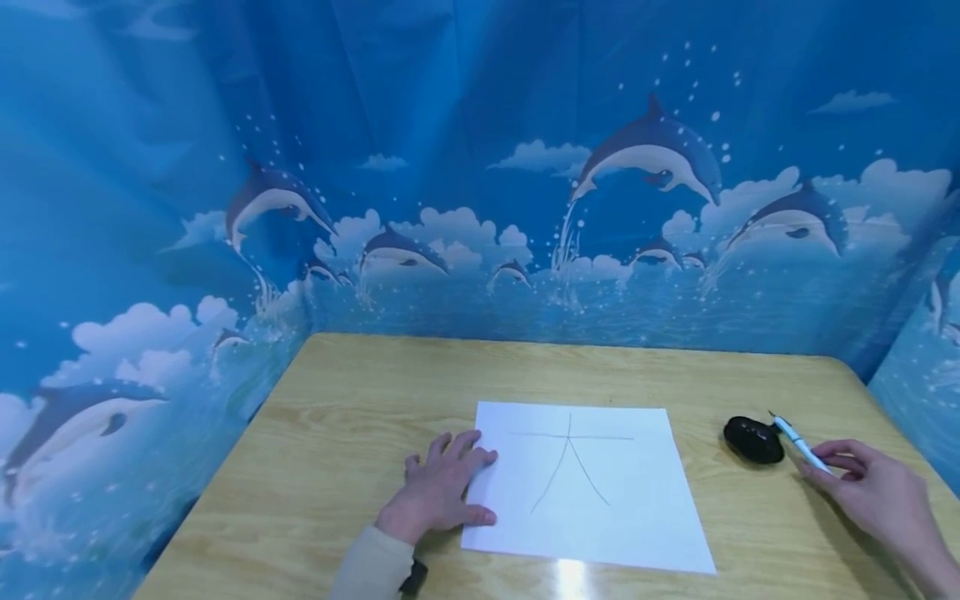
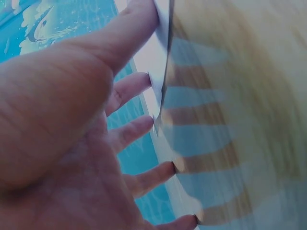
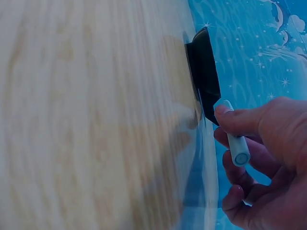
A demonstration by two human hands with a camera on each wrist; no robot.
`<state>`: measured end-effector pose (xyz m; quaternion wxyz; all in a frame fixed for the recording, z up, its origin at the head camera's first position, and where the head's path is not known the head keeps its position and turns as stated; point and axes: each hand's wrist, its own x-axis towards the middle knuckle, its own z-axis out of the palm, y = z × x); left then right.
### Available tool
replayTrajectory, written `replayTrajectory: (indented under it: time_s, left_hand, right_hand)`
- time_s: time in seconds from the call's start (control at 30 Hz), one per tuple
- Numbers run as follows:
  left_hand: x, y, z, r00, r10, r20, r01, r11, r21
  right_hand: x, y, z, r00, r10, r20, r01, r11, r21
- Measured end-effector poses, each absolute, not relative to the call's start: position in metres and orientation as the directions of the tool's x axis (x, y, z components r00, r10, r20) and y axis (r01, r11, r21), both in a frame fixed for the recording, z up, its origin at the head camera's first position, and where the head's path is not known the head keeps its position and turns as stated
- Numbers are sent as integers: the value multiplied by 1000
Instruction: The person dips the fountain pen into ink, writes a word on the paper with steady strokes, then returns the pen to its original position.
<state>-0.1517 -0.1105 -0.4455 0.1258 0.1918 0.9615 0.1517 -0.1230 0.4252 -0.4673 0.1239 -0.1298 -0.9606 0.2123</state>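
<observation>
A white sheet of paper [image 1: 585, 533] lies on the table with thin dark lines drawn on it: one across, one short upright and two slanting legs. My left hand [image 1: 442, 487] rests at the paper's left edge with fingers spread. In the left wrist view, the left hand's [image 2: 62, 124] fingertips touch down along the paper and tabletop. At the right, my right hand [image 1: 873, 492] pinches a light blue and white pen [image 1: 798, 442] between thumb and fingers, its dark tip pointing away. Close to that tip sits a glossy black rounded object [image 1: 752, 440], its kind unclear.
The wood-grain table [image 1: 360, 400] reflects light near its front edge. A blue curtain [image 1: 450, 167] printed with dolphins and clouds hangs behind it and along both sides. A small dark item [image 1: 413, 577] shows at the left wrist.
</observation>
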Motion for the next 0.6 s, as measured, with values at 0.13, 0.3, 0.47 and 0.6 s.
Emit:
replayTrajectory:
  time_s: [0.13, 0.3, 0.47, 0.6]
  left_hand:
    - [-151, -111, -444, -895, 407, -183, 330, 880, 342]
    - [-150, -110, -444, -895, 402, -193, 321, 881, 347]
    - [-150, -111, -442, -897, 401, -188, 319, 880, 351]
    - [-150, -111, -441, -895, 406, -182, 325, 876, 356]
  right_hand:
    - [-126, 425, -471, -936, 297, 190, 193, 883, -429]
    - [-126, 425, -473, -937, 278, 213, 168, 890, -423]
    - [-128, 425, -475, -937, 258, 234, 135, 888, -439]
    - [-130, 425, -477, -943, 245, 223, 130, 892, -432]
